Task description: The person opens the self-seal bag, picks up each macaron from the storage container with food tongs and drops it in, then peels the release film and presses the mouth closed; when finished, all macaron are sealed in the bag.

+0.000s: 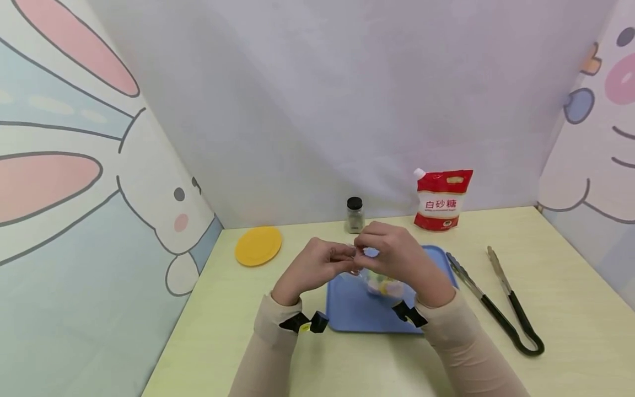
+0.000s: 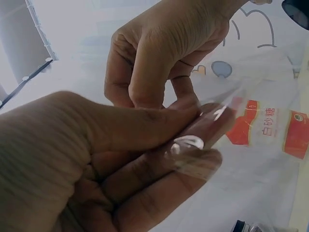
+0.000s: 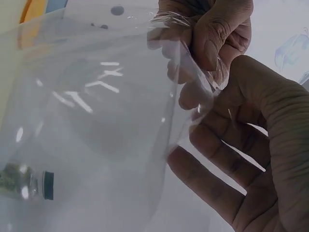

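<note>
A clear plastic bag (image 1: pixel 384 285) with colourful pieces in its lower part hangs above a blue tray (image 1: pixel 354 317). My left hand (image 1: pixel 317 267) pinches the bag's upper edge between thumb and fingers. Close beside it, my right hand (image 1: pixel 394 256) pinches the same edge, its other fingers spread behind the film in the right wrist view. Thin shiny plastic (image 2: pixel 188 145) lies over the left fingertips in the left wrist view. Much of the transparent film (image 3: pixel 111 121) fills the right wrist view. What the coloured pieces are is too blurred to tell.
A yellow plate (image 1: pixel 258 246) lies at the back left. Behind the hands stands a black-lidded jar (image 1: pixel 354 215), with a red and white sugar pouch (image 1: pixel 443 199) to its right. Black-handled tongs (image 1: pixel 516 309) lie spread on the table right of the tray.
</note>
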A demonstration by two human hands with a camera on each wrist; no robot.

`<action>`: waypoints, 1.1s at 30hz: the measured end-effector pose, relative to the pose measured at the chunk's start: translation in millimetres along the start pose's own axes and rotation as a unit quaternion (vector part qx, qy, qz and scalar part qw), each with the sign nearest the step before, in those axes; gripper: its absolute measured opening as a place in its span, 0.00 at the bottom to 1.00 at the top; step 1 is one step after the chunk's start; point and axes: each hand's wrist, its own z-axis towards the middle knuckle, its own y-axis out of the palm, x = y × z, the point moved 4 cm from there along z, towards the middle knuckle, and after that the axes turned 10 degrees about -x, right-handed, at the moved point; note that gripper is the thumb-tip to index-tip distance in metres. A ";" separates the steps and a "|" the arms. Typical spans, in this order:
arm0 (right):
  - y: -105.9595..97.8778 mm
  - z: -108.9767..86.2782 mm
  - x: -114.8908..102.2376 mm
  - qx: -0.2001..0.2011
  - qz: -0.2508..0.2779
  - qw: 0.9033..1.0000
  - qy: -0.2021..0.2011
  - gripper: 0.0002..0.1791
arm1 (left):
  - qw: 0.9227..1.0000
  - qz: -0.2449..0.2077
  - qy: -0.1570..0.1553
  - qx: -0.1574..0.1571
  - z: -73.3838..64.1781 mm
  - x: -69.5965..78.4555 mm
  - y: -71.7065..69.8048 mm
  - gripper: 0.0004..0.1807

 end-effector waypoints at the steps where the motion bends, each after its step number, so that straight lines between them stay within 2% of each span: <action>1: -0.7 -0.4 1.0 0.004 -0.002 1.000 0.001 0.10 | 1.000 -0.001 -0.001 -0.003 0.3 -0.1 0.1 0.09; 9: -4.6 -0.3 6.0 0.019 -0.016 1.000 0.011 0.08 | 1.000 0.002 0.001 0.005 2.0 0.5 -1.3 0.07; 13: -18.4 -6.8 16.6 0.086 -0.043 0.995 0.042 0.05 | 1.000 -0.023 -0.011 -0.001 1.9 -1.1 -0.3 0.09; 16: -34.0 -14.2 24.0 0.127 -0.036 0.989 0.065 0.04 | 0.999 -0.043 -0.019 0.016 1.6 -3.5 -1.1 0.10; 18: -38.9 -15.0 22.6 0.115 -0.010 0.992 0.048 0.03 | 0.998 -0.050 -0.022 0.035 1.5 -6.1 -2.1 0.10; 22: -33.1 -4.5 5.3 0.036 0.050 0.998 -0.024 0.05 | 0.997 -0.062 -0.013 0.051 1.5 -8.8 -3.7 0.10; 25: -26.4 4.3 -9.3 0.003 0.064 0.996 -0.055 0.12 | 0.998 -0.035 0.001 0.059 2.8 -8.7 -5.9 0.09; 29: -21.5 7.1 -19.6 -0.020 0.047 0.998 -0.035 0.17 | 0.998 -0.005 0.003 0.067 3.2 -8.3 -7.4 0.08; 33: -17.0 4.1 -19.1 -0.038 0.011 0.999 0.015 0.18 | 0.999 -0.026 0.000 0.047 2.0 -6.4 -3.9 0.08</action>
